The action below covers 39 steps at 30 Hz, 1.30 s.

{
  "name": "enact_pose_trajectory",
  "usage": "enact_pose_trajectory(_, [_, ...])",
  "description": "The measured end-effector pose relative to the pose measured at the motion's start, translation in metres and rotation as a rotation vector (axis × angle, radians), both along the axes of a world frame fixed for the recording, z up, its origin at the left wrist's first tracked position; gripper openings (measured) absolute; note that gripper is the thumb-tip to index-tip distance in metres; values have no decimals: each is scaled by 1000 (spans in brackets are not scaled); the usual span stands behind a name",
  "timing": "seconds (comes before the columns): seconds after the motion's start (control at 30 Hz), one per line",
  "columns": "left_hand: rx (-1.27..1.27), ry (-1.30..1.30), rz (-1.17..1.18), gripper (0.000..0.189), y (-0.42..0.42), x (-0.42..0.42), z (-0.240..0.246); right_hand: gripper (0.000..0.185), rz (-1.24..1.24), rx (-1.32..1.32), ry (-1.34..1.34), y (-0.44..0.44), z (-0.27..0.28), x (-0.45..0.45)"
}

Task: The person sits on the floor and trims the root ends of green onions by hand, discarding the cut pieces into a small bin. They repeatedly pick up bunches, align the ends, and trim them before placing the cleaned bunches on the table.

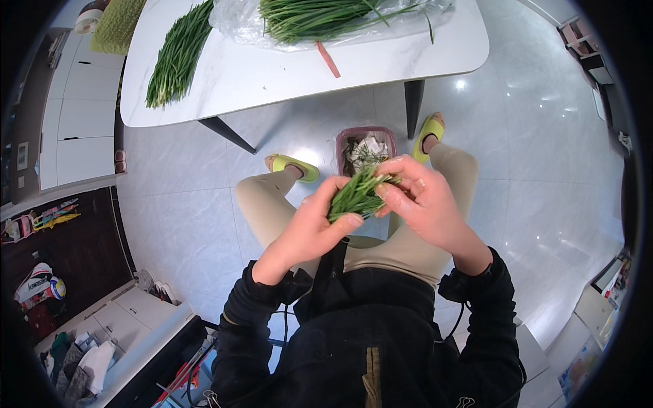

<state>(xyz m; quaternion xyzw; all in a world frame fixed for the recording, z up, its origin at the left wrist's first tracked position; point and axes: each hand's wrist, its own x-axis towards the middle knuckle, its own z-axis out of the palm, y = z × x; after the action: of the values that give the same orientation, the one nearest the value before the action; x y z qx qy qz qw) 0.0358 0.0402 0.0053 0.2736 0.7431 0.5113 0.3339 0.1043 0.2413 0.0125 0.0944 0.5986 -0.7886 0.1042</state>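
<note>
A bunch of green garlic chives [357,196] is held over my lap between both hands. My left hand [319,219] wraps around its leafy side, thumb on the near side. At the pale cut ends, my right hand [421,191] pinches stalks between thumb and fingers. Below and beyond the bunch, a pink waste bin [366,130] on the floor holds green scraps and crumpled white material, partly hidden by my hands. On the white table ahead lie a neat pile of chives [178,56] at the left and a larger heap of chives [316,18] on a clear plastic bag [234,23].
The white marble-look table [245,76] has a rounded edge and dark legs [415,107]. A red strip [327,60] lies near its front edge. My feet in yellow-green slippers [298,168] flank the bin. White cabinets [86,117] stand at the left.
</note>
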Motion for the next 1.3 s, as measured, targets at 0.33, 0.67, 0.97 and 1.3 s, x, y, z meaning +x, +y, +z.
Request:
enact_pose_trajectory(0.33, [159,-293,194,42,3,4,-4,16,-64,-86,26,-1,1,0])
enact_pose_trajectory(0.67, [186,-150,177,43,4,4,-9,17,-89,-9,328,0,-11,3])
enact_pose_trajectory(0.97, [142,-72,206,39,6,3,-11,31,-268,754,686,3,0,-3])
enact_pose_trajectory(1.3, [24,80,191,35,3,1,-13,17,-285,696,536,1,-4,-4])
